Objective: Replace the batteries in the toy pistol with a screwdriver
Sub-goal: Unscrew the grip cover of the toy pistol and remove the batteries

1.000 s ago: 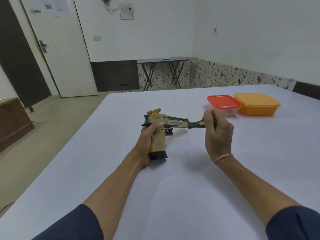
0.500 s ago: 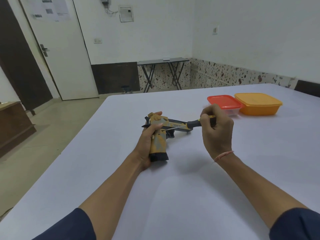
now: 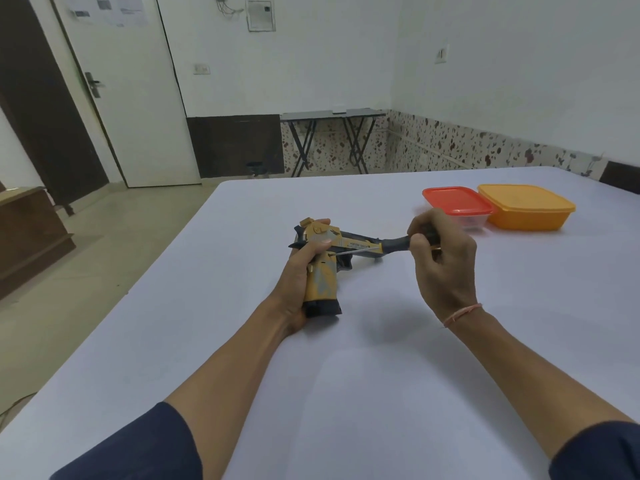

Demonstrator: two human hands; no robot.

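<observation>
Item, left of the toy pistol: left hand, closed around the yellow grip, thumb laid across the upper frame, heel of the hand resting on the white table. Item, the landmark: toy pistol, yellow and dark grey, lying on its side near the table's middle, butt toward the person, barrel pointing right. Item, across the pistol: screwdriver, thin shaft slanting from the right down to a spot on the frame just beside the left thumb; whether the tip sits in a screw head is too small to tell. Item, right of the pistol: right hand, closed on the screwdriver's dark handle, thread band at the wrist. Change over the last second: the right hand has rolled around the handle and the shaft has tilted slightly, while the pistol and left hand have stayed put. Judged meaning: a turn of the driver, so the cover screw is probably being loosened and no battery is out yet. Item, well right of the pistol and farther back: red-lidded container touching an orange container.
</observation>
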